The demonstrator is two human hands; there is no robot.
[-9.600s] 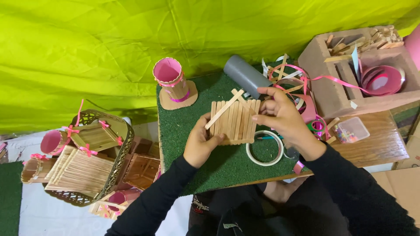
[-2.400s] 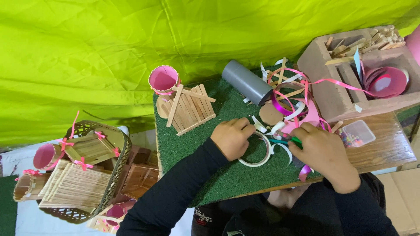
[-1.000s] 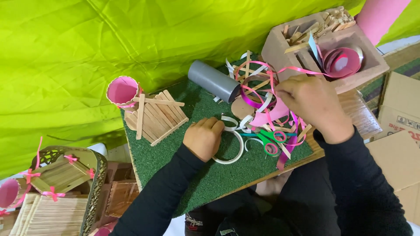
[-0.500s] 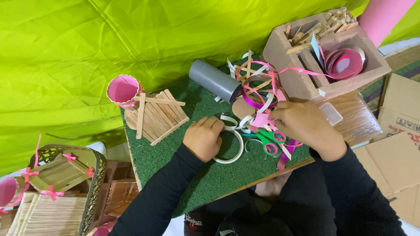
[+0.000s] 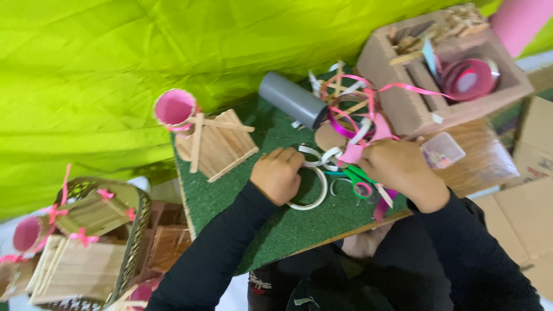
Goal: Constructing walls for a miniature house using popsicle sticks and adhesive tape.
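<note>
My left hand (image 5: pixel 279 175) is curled into a fist on the green turf mat (image 5: pixel 271 230), its fingers closed on the edge of a white tape ring (image 5: pixel 314 203). My right hand (image 5: pixel 398 170) lies knuckles-up over a tangle of pink ribbon (image 5: pixel 351 112) and white strips. It covers the blades of green-and-pink-handled scissors (image 5: pixel 357 179), and what its fingers grip is hidden. A panel of wooden sticks (image 5: pixel 219 147) lies at the mat's far left beside a pink cup (image 5: pixel 174 107).
A grey tube (image 5: pixel 290 102) lies at the mat's back edge. A cardboard box (image 5: pixel 403 112) at right holds wooden sticks and a pink ribbon roll (image 5: pixel 469 78). A small clear plastic box (image 5: pixel 441 151) sits near it. A wicker basket (image 5: pixel 133 230) with stick crafts stands at left.
My right hand has dropped from the ribbon near the cardboard box down onto the pile by the scissors. My left hand has stayed on the white ring. Earlier, the stick panel was set beside the cup.
</note>
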